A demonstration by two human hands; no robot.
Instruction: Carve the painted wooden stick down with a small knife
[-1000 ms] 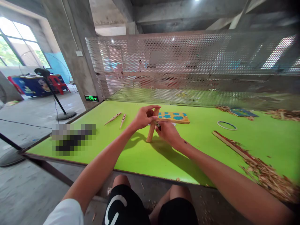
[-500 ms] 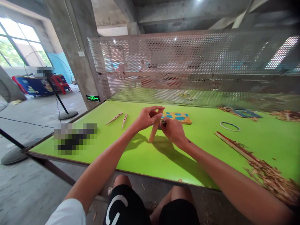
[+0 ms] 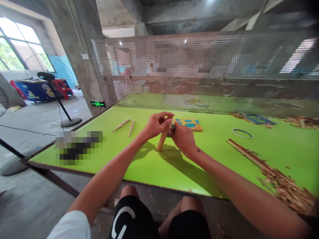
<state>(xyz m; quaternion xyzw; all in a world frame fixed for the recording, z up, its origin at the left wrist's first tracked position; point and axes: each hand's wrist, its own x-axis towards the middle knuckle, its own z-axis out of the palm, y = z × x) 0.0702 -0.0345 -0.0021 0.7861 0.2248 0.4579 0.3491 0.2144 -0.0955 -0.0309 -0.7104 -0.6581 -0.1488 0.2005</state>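
Note:
My left hand [image 3: 157,124] is closed around the upper part of a wooden stick [image 3: 162,139], which stands tilted with its lower end on the green table. Close on its right, my right hand [image 3: 183,136] is closed on what looks like a carving knife [image 3: 173,126]. Only the butt of its handle and a bit of grey blade show beside the stick; my fingers hide the rest. Behind my hands lies a yellow board with blue patches [image 3: 194,125]. Left of them are two slim carved wooden pieces, one slanted [image 3: 120,125] and one more upright [image 3: 131,128].
A reddish wooden strip [image 3: 245,153] and a pile of shavings [image 3: 290,189] lie on the right of the green table [image 3: 109,149]. Farther back are a roll of tape or ring [image 3: 242,133] and a dark blue board [image 3: 261,120]. A perforated metal screen [image 3: 174,73] borders the far edge.
My right hand has shifted slightly at the stick, and its wrist has turned a little. The whole view has moved a touch; my left hand keeps its hold.

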